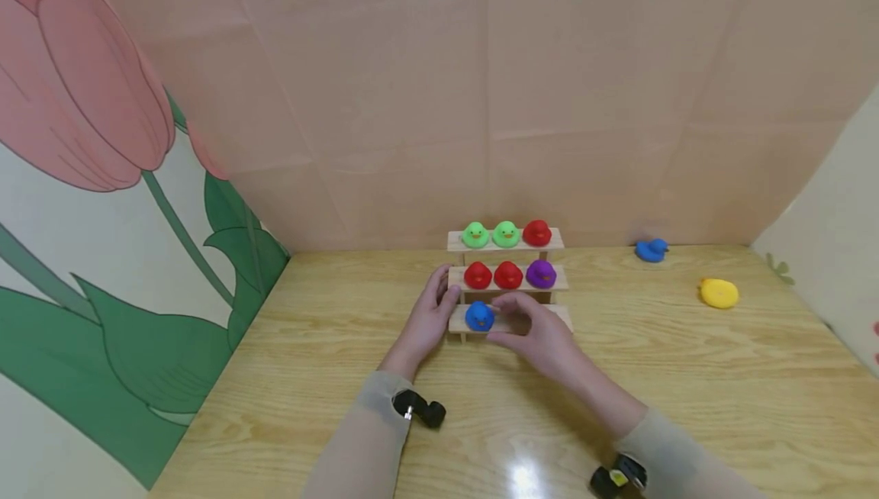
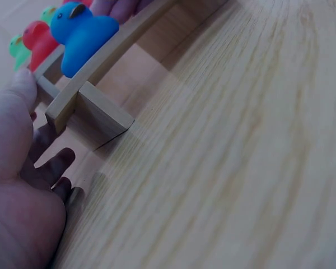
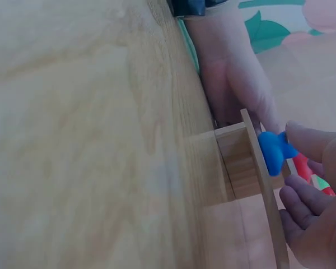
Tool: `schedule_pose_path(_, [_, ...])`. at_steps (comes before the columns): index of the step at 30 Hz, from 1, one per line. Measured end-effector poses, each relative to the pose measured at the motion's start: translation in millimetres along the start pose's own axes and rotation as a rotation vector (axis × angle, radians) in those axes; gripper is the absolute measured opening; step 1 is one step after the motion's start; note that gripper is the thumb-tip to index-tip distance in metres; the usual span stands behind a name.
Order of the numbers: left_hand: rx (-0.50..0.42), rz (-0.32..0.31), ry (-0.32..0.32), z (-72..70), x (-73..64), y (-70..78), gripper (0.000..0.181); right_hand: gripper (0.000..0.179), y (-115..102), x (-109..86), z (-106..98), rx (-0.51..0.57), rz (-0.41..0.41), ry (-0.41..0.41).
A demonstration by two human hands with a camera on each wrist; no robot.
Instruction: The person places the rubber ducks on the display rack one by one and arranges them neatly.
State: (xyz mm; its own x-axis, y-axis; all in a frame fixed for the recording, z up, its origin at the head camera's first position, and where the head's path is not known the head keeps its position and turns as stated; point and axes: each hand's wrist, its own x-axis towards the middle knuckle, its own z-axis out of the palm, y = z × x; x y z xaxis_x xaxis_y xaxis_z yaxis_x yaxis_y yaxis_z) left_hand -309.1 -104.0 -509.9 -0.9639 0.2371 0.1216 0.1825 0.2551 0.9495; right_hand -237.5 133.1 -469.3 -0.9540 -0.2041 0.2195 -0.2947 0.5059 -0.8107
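Observation:
A three-tier wooden stand (image 1: 510, 323) holds small rubber ducks. On its bottom shelf, towards the left, sits a blue duck (image 1: 479, 317). My left hand (image 1: 431, 314) grips the stand's left end, its thumb against the middle shelf; some of its fingers are hidden behind the wood in the head view. Beside the blue duck is my right hand (image 1: 539, 331), thumb and fingers spread apart with a gap between them. In the right wrist view those fingertips are close to the blue duck (image 3: 274, 152); whether they touch it I cannot tell.
Red ducks (image 1: 508, 275) and a purple duck (image 1: 542, 274) sit on the middle shelf, green ducks (image 1: 475, 235) and a red duck (image 1: 537, 233) on top. Another blue duck (image 1: 650, 250) and a yellow duck (image 1: 719, 293) lie on the table to the right. A wall stands behind.

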Motion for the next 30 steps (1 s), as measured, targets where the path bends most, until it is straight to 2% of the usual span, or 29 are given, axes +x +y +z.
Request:
schedule_pose_path(8, [-0.012,0.008,0.001,-0.8,0.7,-1.2,0.068,0.051,2,-9.3,-18,-0.015,0.004,0.032])
schedule_pose_path(16, [-0.011,0.004,-0.006,-0.1,0.1,-1.0,0.068,0.047,2,-16.4,-38,0.019,0.066,0.042])
schedule_pose_path(30, [-0.016,0.002,-0.008,-0.5,0.6,-0.7,0.069,0.053,19,-23.6,-87,-0.099,-0.007,0.170])
